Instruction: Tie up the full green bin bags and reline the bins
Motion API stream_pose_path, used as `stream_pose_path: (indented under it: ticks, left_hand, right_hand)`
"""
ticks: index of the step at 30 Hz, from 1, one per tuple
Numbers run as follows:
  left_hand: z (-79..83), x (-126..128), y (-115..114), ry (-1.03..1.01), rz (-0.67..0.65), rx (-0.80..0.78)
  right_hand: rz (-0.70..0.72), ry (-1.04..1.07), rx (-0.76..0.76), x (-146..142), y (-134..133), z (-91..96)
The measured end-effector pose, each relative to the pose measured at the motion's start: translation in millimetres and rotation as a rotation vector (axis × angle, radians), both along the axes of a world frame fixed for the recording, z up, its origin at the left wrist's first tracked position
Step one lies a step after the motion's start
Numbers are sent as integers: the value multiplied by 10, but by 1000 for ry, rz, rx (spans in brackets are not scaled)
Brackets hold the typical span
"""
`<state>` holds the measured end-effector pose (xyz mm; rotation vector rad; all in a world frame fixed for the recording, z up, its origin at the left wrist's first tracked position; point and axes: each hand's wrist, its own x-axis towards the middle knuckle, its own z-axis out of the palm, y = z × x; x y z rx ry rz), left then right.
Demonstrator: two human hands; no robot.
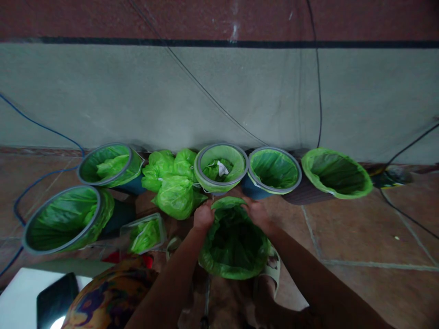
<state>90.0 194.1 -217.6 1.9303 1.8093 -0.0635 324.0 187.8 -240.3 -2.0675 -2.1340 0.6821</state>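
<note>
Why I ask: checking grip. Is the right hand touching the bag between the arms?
Touching: the head view shows the right hand holding the bag by its far rim.

At six o'clock, the bag (236,269) is green; at twelve, maroon-over-grey wall (219,91) with black stripe (219,44); at seven, orange cloth (109,292) blotched purple.

A glossy black rectangular phone (57,296) is resting on a flat white surface (20,297); beyond it, a thin blue cable (68,170) is snaking!
</note>
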Motion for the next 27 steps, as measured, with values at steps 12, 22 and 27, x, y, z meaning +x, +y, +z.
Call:
stream_pose_path:
  ticks: [12, 22, 27]
  left_hand:
    - [112, 180, 236, -175, -93, 131]
    - [-46, 187, 210, -413, -110, 202]
    - [20, 86, 196, -298, -85, 120]
  right_hand:
    - [18, 192, -20, -64, 282, 155]
    - [-163, 617, 192, -30, 63, -148]
    - [-183, 484, 164, 67, -40, -86]
